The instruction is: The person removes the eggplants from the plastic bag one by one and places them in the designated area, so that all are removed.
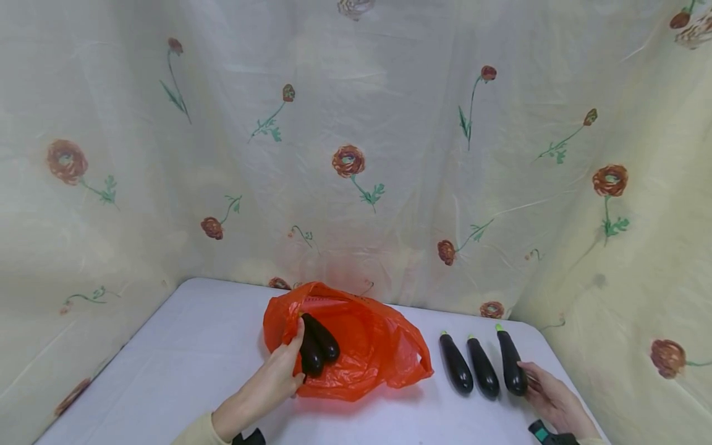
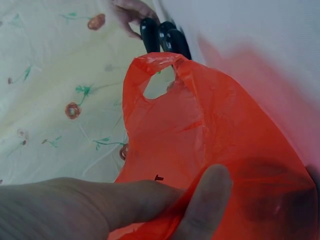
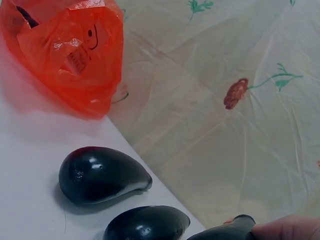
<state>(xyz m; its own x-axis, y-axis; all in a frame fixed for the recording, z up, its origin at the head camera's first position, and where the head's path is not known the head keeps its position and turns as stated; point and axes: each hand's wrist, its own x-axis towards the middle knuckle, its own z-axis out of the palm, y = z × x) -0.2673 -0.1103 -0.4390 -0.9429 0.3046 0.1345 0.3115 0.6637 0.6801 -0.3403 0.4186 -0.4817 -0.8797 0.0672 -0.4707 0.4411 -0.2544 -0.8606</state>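
Note:
My left hand (image 1: 276,372) pinches the rim of a red plastic bag (image 1: 384,346) between thumb and fingers, holding its mouth open. In the left wrist view the film is folded between my thumb (image 2: 209,200) and fingers. Two dark eggplants (image 1: 324,339) lie inside the bag, close to that hand. To the right of the bag, three glossy eggplants lie side by side: the left one (image 1: 456,364), the middle one (image 1: 483,369) and the right one (image 1: 509,361). My right hand (image 1: 550,395) grips the right eggplant near its rounded lower end; some fingers are hidden.
The eggplants and the bag are on a white-covered table (image 1: 183,352). A pale flowered curtain (image 1: 400,204) hangs behind the table and along both sides, close to its right edge. Dark straps (image 1: 547,432) show at the wrists.

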